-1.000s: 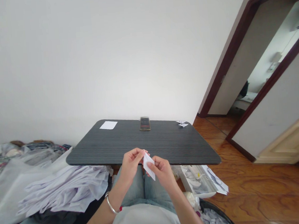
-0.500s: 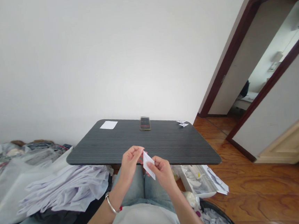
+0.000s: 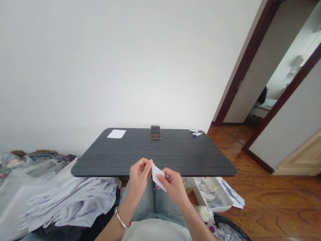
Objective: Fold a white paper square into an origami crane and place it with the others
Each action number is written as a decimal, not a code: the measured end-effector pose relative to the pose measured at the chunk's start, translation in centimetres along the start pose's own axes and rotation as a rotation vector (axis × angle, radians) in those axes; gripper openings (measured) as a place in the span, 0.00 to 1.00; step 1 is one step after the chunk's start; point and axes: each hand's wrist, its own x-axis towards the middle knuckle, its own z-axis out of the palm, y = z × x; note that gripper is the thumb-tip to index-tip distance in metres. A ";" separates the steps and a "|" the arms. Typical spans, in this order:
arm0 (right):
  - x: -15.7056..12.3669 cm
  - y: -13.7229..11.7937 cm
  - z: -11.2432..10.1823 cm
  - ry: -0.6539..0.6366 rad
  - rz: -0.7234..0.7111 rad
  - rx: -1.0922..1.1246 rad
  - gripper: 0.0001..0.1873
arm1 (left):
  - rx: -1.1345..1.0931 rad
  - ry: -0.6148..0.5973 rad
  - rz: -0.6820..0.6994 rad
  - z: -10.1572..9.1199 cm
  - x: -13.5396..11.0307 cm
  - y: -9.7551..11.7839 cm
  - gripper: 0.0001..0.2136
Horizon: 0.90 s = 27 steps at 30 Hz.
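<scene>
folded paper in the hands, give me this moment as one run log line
left hand: pinches folded paper | right hand: grips same paper | place: above lap, near table edge

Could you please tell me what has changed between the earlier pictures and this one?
Very little. The left hand opened its fingers slightly, then closed them again on the top corner of the folded paper. The right hand kept its pinch on the paper. The sheet, phone and paper crane on the table stayed put.
</scene>
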 end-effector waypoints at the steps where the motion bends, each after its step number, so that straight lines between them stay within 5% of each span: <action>1: 0.0 0.0 0.0 -0.002 0.002 0.013 0.17 | 0.003 0.002 0.007 0.0 0.0 -0.1 0.14; 7: 0.1 0.1 0.1 0.018 0.004 0.069 0.17 | -0.101 -0.020 -0.063 -0.2 0.2 -0.4 0.18; 12: 0.1 0.2 0.1 0.049 0.033 0.061 0.19 | 0.013 -0.193 -0.094 -0.4 0.2 -0.3 0.15; 27: 0.5 0.4 -0.1 -0.006 0.017 0.005 0.17 | 0.008 0.017 -0.065 -0.6 0.4 -1.1 0.18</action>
